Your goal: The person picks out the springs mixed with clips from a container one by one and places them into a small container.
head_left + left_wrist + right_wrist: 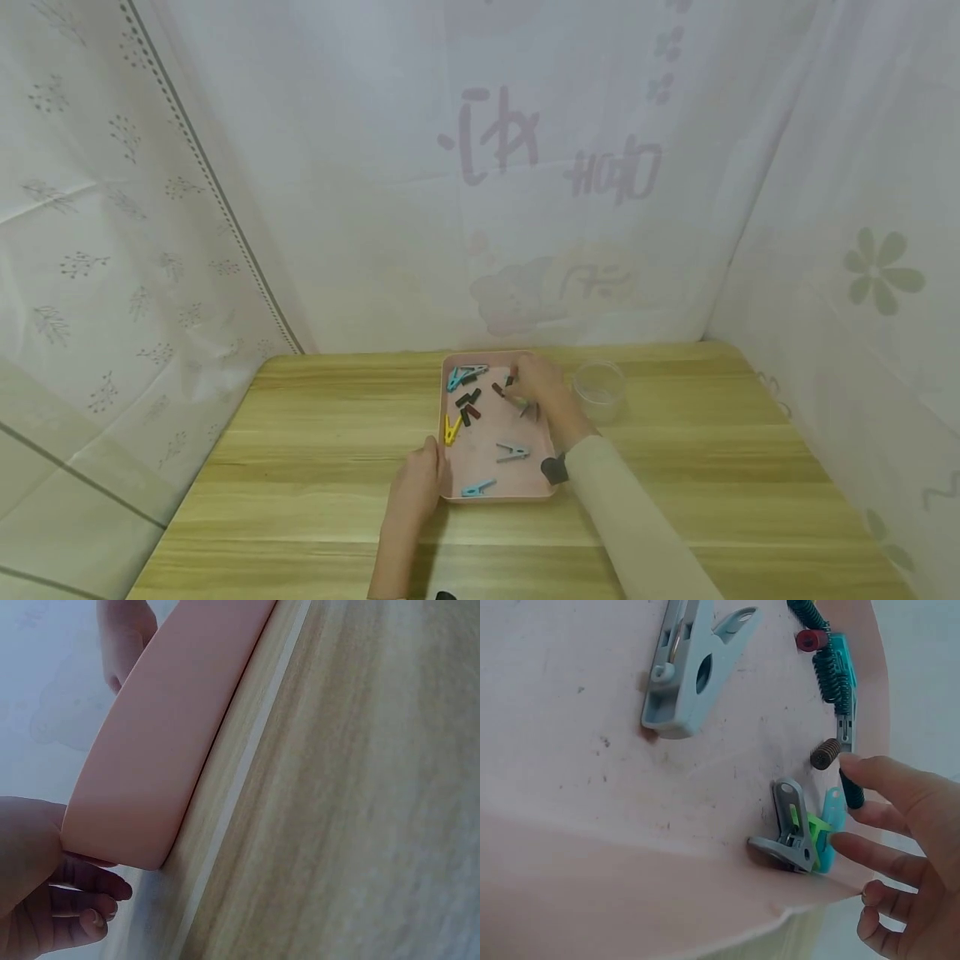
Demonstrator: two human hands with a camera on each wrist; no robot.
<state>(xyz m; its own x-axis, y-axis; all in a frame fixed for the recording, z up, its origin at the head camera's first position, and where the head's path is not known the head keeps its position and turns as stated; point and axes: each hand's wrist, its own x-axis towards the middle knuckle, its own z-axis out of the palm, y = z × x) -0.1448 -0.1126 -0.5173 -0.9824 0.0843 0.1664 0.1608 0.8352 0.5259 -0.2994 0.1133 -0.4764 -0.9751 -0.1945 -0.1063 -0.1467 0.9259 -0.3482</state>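
Note:
A pink tray (495, 487) on the table holds plastic clothespins and small coil springs. My left hand (418, 479) grips the tray's near left edge; the left wrist view shows the tray corner between thumb and curled fingers. At the far right of the tray, my right hand (542, 385) pinches a dark green spring (851, 791) between thumb and index finger. Below those fingertips lie a grey clothespin (791, 832), a bright green piece and a teal clothespin (832, 814). A brown spring (826, 754) is right beside the thumb. A pale blue clothespin (686, 675) lies farther off.
Several dark springs (465, 400) and a red one cluster at the tray's left, near a yellow clothespin (452, 430) and blue clothespins (457, 379). Another blue clothespin (477, 489) lies at the near end. A clear round container (598, 390) stands right of the tray.

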